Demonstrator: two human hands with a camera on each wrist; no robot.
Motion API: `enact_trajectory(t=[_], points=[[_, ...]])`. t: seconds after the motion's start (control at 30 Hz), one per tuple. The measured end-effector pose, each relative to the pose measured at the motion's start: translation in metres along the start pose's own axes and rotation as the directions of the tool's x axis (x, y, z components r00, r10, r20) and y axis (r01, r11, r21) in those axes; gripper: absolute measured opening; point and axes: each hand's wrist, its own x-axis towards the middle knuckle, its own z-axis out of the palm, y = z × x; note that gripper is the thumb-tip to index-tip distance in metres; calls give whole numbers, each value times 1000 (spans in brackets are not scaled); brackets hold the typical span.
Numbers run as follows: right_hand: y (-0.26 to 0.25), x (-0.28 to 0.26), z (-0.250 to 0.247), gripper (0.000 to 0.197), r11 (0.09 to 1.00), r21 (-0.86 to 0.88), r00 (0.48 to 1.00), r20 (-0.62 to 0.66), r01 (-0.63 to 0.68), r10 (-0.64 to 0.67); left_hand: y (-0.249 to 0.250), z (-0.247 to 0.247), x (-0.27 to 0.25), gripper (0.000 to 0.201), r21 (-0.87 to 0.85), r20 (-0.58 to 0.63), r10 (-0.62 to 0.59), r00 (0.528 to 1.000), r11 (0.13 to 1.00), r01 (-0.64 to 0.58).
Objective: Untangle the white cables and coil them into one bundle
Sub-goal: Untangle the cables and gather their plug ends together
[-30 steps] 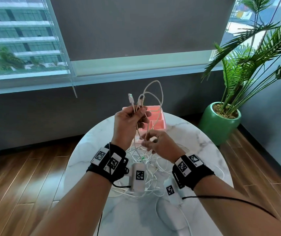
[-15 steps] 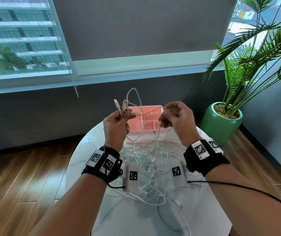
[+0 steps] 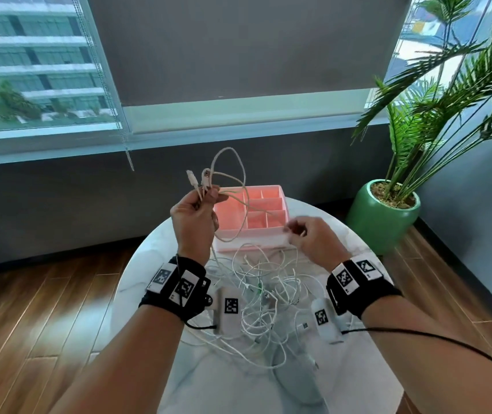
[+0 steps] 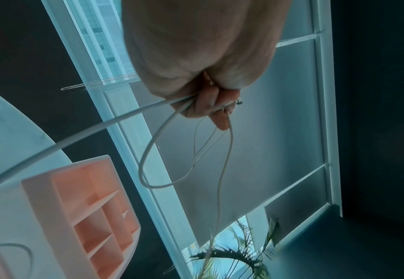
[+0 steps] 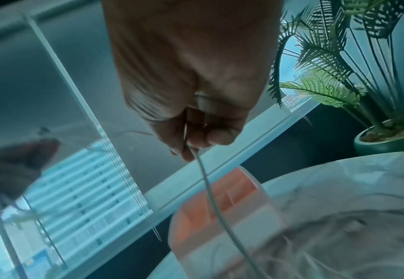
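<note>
A tangle of white cables lies on the round marble table between my wrists. My left hand is raised above the table and grips several cable strands; two plug ends stick up above its fingers and a loop arcs over it. In the left wrist view the fingers curl round the white cables. My right hand is lower, at the tray's right corner, and pinches a single cable between thumb and fingers; the strand runs down to the tangle.
A pink divided tray stands on the far part of the table behind my hands. A potted palm in a green pot stands on the wooden floor to the right. A window with a blind fills the wall beyond.
My right hand has come down from beside the left hand's height to the tray's right corner, drawing its cable along. The left hand stays raised, shifted slightly, with the loop larger above it.
</note>
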Motion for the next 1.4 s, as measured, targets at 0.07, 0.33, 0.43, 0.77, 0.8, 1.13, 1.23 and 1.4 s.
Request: enact_trajectory(t=[0.07, 0.33, 0.43, 0.77, 0.8, 1.13, 1.23, 1.4], points=[[22, -10, 8, 13, 989, -135, 997, 31, -63, 68, 5, -2, 5, 14, -70, -39, 14, 999, 997, -17], [70, -41, 22, 16, 944, -76, 926, 183, -322, 331, 11, -8, 17, 14, -119, -71, 28, 997, 992, -36], [40, -24, 8, 17, 973, 64, 970, 113, -222, 214, 2, -5, 11, 14, -54, -40, 16, 999, 998, -18], [-97, 17, -43, 14, 952, 283, 993, -48, 119, -110, -12, 8, -4, 20, 80, 34, -47, 998, 996, 44], [-97, 19, -42, 14, 967, 217, 991, -34, 131, -127, -11, 9, -4, 19, 81, 40, -51, 998, 996, 47], [-81, 22, -14, 16, 907, 421, 999, 18, -36, 31, -9, 17, -16, 9, 185, 216, -197, 956, 970, 158], [-83, 21, -7, 17, 879, 475, 999, 16, -43, 41, -10, 24, -23, 14, 268, 296, -237, 925, 950, 157], [-83, 17, 1, 15, 861, 509, 1000, 9, -18, 16, -11, 26, -30, 10, 300, 377, -322, 869, 929, 214]])
